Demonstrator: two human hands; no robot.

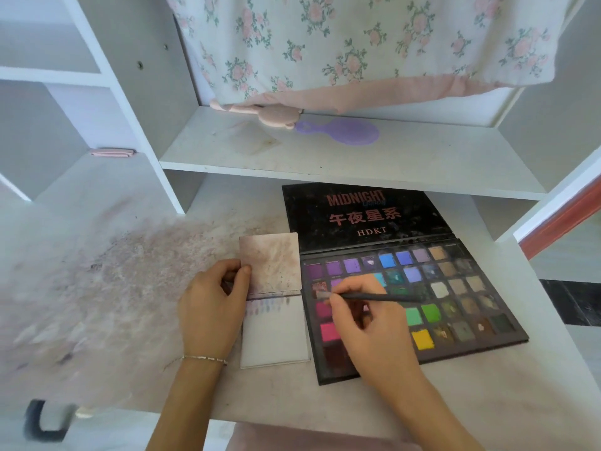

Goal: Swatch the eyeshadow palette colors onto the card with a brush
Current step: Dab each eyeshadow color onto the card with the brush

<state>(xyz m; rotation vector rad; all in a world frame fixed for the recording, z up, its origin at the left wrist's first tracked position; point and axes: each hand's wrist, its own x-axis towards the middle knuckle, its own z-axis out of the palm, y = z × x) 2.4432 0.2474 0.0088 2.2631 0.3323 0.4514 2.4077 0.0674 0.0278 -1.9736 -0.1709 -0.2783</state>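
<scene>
Two hands are at work on the desk. Your right hand (361, 315) pinches the brush (374, 297) near its bristle end, thumb and fingers closed around the thin dark handle, and the tip rests on a dark red pan in the left part of the eyeshadow palette (455, 288). Your left hand (213, 307) holds the left edge of the card (276, 333), with the thumb pressing on the stained flap above the fold.

I think the brush is very light and stiff in the handle but soft at the tip, so the grip close to the bristles is the correct one; it gives control and asks only small pressure. The pressed powder looks fragile, and several pans are already broken or worn down, so a gentle touch is better than a hard dig. The card is thin and light and can slide on the dusty desk surface, so keep it pinned at its edge.

The palette lies open near the right edge of the desk, its black lid flat behind it under the shelf (325, 154). It has many square pans: purples and blues at the back, pinks at the left, greens and yellow toward the front edge. The card sits just beside the palette's left side and carries one row of pale swatches under the fold; the rest of the lower part is bare.
</scene>
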